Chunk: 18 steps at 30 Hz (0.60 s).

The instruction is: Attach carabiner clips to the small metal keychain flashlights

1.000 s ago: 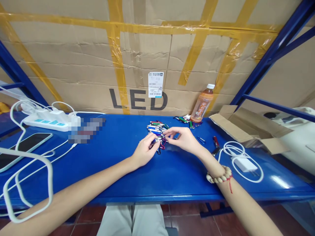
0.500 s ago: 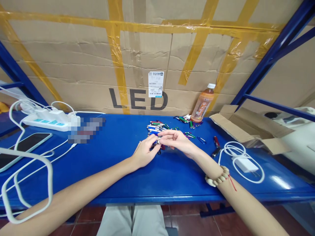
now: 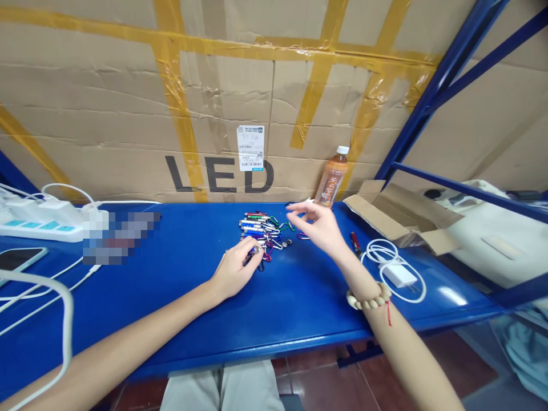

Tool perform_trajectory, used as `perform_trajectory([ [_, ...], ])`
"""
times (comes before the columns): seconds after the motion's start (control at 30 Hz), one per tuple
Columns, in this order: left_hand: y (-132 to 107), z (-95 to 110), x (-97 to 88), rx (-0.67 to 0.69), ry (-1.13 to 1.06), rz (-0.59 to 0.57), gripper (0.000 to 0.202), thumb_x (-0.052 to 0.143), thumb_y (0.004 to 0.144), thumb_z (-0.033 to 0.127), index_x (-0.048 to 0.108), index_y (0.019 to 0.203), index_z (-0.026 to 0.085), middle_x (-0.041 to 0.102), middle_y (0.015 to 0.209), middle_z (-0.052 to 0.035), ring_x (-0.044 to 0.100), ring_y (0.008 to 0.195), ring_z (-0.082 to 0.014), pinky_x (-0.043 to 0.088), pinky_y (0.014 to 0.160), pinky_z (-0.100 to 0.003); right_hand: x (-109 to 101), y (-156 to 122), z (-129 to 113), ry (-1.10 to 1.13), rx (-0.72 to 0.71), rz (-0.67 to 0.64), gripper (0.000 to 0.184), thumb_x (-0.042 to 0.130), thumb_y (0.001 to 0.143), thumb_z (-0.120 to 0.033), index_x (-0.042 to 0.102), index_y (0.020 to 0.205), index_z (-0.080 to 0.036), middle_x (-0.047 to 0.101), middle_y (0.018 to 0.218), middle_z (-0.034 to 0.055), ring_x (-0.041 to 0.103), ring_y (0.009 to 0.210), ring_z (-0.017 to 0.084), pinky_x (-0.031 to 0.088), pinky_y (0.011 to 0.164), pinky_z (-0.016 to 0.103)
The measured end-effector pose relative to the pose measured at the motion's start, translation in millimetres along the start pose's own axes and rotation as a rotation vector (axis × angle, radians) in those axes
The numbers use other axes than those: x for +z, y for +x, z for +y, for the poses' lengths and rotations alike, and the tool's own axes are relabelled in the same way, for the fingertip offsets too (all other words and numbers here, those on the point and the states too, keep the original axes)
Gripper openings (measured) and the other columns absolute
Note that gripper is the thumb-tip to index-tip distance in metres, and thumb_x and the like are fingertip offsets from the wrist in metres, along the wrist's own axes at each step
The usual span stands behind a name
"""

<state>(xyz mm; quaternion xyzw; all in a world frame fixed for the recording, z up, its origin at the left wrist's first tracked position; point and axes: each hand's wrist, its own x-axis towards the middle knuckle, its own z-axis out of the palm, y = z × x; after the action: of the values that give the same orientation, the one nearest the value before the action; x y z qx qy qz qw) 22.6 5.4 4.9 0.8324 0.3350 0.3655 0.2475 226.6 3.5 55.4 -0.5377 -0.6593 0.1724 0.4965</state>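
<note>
Over the blue tabletop (image 3: pixel 192 240), left fingers (image 3: pixel 248 244) pinch a small cylinder (image 3: pixel 256 249); right fingers (image 3: pixel 303 207) curl slightly apart

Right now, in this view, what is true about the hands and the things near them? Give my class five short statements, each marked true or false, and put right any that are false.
1. The left hand holds a small item between thumb and fingers. True.
2. The beaded bracelet is on the left wrist. False: the beaded bracelet is on the right wrist.
3. The bottle has a white cap. True.
4. The white charger lies inside the cardboard box. False: the white charger lies on the blue table, outside the cardboard box.
5. The right hand is apart from the left hand. True.
</note>
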Motion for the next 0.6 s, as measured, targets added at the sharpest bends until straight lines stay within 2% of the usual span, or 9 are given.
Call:
perform_trajectory([
  [0.07, 0, 1, -0.4, -0.016, -0.004, -0.004, 0.02, 0.038, 0.088, 0.027, 0.046, 0.072, 0.018, 0.049, 0.074, 0.0003, 0.045, 0.066, -0.0118, 0.034, 0.061, -0.023, -18, 6, 7, -0.277, -0.042, 0.232, 0.024, 0.058, 0.074, -0.032, 0.068, 0.09, -0.018, 0.066, 0.082, 0.0037, 0.056, 0.061, 0.011, 0.044, 0.063, 0.025],
  [0.1, 0, 2, -0.6, -0.03, -0.003, -0.002, 0.02, 0.038, 0.087, 0.028, 0.046, 0.072, 0.018, 0.049, 0.074, 0.0004, 0.044, 0.066, -0.0117, 0.033, 0.061, -0.023, -26, 8, 11, -0.382, -0.027, 0.308, 0.022, 0.058, 0.073, -0.031, 0.068, 0.089, -0.019, 0.067, 0.083, 0.0032, 0.058, 0.063, 0.012, 0.044, 0.065, 0.026],
  [0.17, 0, 3, -1.1, -0.071, -0.001, 0.006, 0.021, 0.038, 0.087, 0.031, 0.045, 0.072, 0.018, 0.047, 0.072, 0.0012, 0.043, 0.064, -0.0116, 0.033, 0.061, -0.023, -40, 10, 19, -0.498, 0.048, 0.376, 0.021, 0.059, 0.071, -0.03, 0.068, 0.087, -0.021, 0.068, 0.083, 0.0022, 0.06, 0.066, 0.014, 0.044, 0.066, 0.027],
  [0.27, -1, 3, -2.4, -0.107, -0.02, 0.027, 0.024, 0.038, 0.086, 0.035, 0.044, 0.072, 0.018, 0.045, 0.07, 0.0014, 0.042, 0.064, -0.0121, 0.034, 0.062, -0.024, -53, 12, 30, -0.585, 0.168, 0.346, 0.019, 0.06, 0.069, -0.032, 0.07, 0.082, -0.022, 0.069, 0.079, 0.0011, 0.062, 0.068, 0.017, 0.043, 0.063, 0.028],
  [0.37, -1, 2, -4.3, -0.063, -0.08, 0.032, 0.028, 0.033, 0.088, 0.035, 0.043, 0.067, 0.017, 0.046, 0.074, -0.0006, 0.044, 0.068, -0.0133, 0.035, 0.065, -0.026, -58, 12, 36, -0.63, 0.229, 0.302, 0.019, 0.06, 0.069, -0.034, 0.07, 0.082, -0.024, 0.069, 0.079, -0.0003, 0.063, 0.071, 0.018, 0.042, 0.062, 0.029],
  [0.6, -1, 0, -6.5, 0.033, -0.13, 0.032, 0.031, 0.035, 0.084, 0.028, 0.037, 0.055, 0.017, 0.044, 0.072, -0.0021, 0.044, 0.065, -0.0136, 0.035, 0.064, -0.027, -55, 13, 37, -0.59, 0.177, 0.322, 0.021, 0.057, 0.071, -0.031, 0.07, 0.084, -0.021, 0.069, 0.076, 0.0015, 0.062, 0.068, 0.016, 0.044, 0.063, 0.027],
])
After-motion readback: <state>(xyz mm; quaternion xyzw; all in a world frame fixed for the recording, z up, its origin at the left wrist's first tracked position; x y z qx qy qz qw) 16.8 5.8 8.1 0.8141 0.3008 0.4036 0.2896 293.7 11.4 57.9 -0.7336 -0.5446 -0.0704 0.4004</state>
